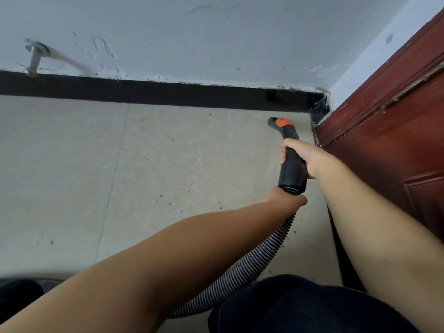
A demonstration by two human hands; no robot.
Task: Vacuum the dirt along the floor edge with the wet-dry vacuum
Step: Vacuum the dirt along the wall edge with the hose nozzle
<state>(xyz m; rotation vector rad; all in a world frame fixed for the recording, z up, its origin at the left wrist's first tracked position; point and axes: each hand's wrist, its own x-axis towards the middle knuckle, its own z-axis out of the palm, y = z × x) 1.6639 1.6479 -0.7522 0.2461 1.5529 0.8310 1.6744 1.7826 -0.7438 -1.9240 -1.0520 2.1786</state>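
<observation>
While aimed at the corner: nozzle (pixel 286 131) is gripped by right hand (pixel 305 157) fingers.
Hose (pixel 264 251): clasped by left hand (pixel 286 197).

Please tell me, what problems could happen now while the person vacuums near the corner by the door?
1. The nozzle points at the corner, close to the door; a push further right could knock or scratch it.
2. The hose bends sharply below the left hand; it may kink and weaken suction.
3. Specks lie away from the baseboard, behind the nozzle, and may be missed.
</observation>
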